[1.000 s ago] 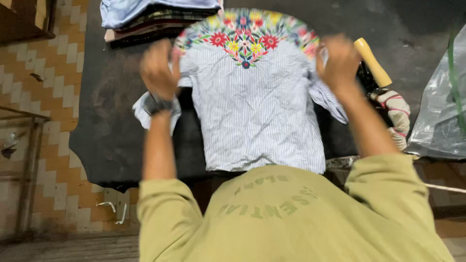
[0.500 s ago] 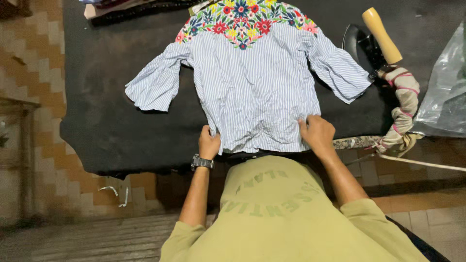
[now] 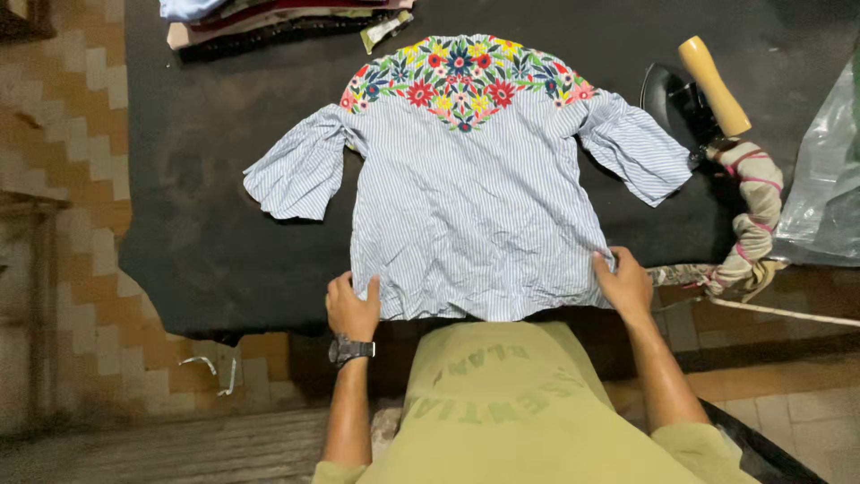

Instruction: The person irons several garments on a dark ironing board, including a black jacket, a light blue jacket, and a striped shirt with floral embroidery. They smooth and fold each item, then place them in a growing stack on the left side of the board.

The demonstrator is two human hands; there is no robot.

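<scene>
a striped blouse (image 3: pixel 475 224) lies spread flat, back side up, on the dark cloth-covered counter (image 3: pixel 206 179), with its hem at the near edge and its neck pointing away from the person. the blouse is pale blue with fine white stripes, and a band of bright floral embroidery runs across its shoulders. both short flared sleeves lie stretched out to the sides, the one on the left a little crumpled at its cuff.

the left hand (image 3: pixel 351 307) pinches the near left corner of the hem, fingers curled over the fabric and thumb up against the edge; a dark wristwatch (image 3: pixel 351 350) sits on that wrist. the right hand (image 3: pixel 624 285) has its grip pressed together on the near right corner of the hem, fingers on top of the cloth, though whether the thumb is tucked under it is hard to tell from this angle.

at the far edge of the counter a stack of folded garments (image 3: pixel 278 20) lies just beyond the blouse's collar. to the right, near the right sleeve, stands a black iron with a pale wooden handle (image 3: pixel 712 85); its cloth-wrapped cord (image 3: pixel 752 224) loops down toward the counter's near edge. a clear plastic bag (image 3: pixel 824 179) lies at the far right. patterned floor tiles (image 3: pixel 81 134) show on the left
</scene>
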